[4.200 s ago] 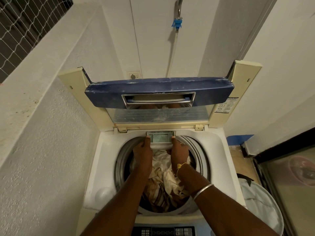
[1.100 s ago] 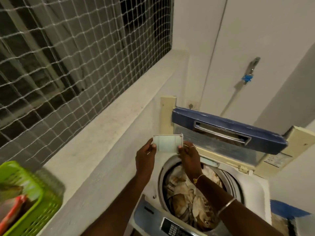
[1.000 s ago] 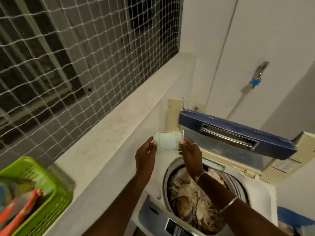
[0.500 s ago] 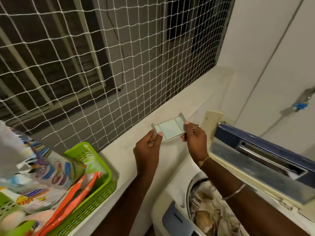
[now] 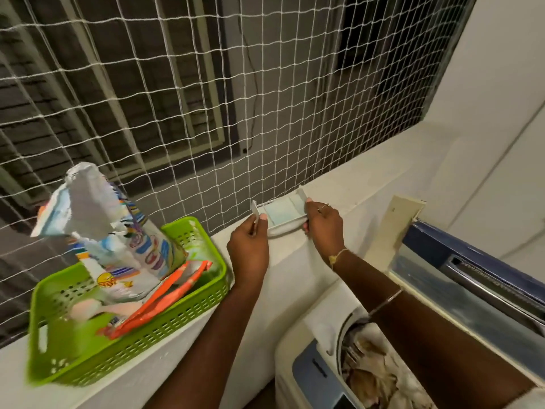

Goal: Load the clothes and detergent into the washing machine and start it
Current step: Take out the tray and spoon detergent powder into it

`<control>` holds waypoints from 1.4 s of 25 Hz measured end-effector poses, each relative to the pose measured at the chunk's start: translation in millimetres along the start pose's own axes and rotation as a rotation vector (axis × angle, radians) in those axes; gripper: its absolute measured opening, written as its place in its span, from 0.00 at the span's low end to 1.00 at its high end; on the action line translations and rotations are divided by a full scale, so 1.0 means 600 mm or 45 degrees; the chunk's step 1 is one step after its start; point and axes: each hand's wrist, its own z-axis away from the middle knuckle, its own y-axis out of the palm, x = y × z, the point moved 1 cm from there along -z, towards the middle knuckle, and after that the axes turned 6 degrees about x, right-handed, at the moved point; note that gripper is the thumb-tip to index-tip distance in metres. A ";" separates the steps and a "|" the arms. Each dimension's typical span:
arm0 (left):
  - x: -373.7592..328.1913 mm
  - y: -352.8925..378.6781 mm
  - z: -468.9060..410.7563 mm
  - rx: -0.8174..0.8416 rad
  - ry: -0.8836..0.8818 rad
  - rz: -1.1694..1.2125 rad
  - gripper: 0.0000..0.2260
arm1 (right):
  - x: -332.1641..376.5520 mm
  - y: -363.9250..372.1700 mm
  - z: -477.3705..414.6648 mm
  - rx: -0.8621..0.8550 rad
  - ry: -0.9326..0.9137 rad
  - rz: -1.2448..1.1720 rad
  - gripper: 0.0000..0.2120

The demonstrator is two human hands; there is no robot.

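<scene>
Both hands hold a small white detergent tray (image 5: pixel 281 215) over the pale ledge (image 5: pixel 354 190) that runs below the netted window (image 5: pixel 206 98). The left hand (image 5: pixel 249 249) pinches the tray's left end between thumb and fingertips, and the right hand (image 5: pixel 324 225) is closed on its right end, with a ring on one finger and a thin thread and a bangle on that wrist. The tray sits level with its open side up, showing pale greenish compartments inside; whether its underside touches the ledge cannot be told. To the left of the tray, on the same ledge, stands a green perforated basket (image 5: pixel 165 320). In the basket a tall, crumpled detergent bag (image 5: pixel 118 231) with a torn-open top stands upright, and an orange packet (image 5: pixel 165 296) leans against the basket's near wall beside it. To the right of the tray and lower is the washing machine (image 5: pixel 312 376), a white top-loader with a blue panel at its front. Its lid (image 5: pixel 472 278) is folded up and stands open, with a dark blue edge and a metal handle. Inside the drum lie the clothes (image 5: pixel 374 370), a heap of cream and brown cloth, partly hidden by the right forearm that crosses above them.
</scene>
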 end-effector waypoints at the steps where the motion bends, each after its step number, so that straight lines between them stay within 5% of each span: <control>1: 0.002 -0.004 0.001 -0.017 -0.005 -0.001 0.15 | 0.002 0.005 0.001 0.030 0.009 0.017 0.23; 10: -0.003 -0.012 0.013 -0.146 -0.164 -0.060 0.13 | 0.023 0.021 0.006 0.242 0.040 0.313 0.20; 23: -0.010 -0.014 0.029 0.016 -0.315 -0.245 0.17 | 0.033 0.028 0.012 0.214 0.070 0.427 0.21; 29: -0.076 -0.024 0.095 0.106 -0.007 -0.228 0.29 | 0.058 0.027 0.027 0.036 0.037 0.438 0.32; 35: -0.169 -0.098 0.121 0.098 0.362 -0.169 0.23 | 0.134 0.059 0.076 -0.022 -0.231 0.332 0.15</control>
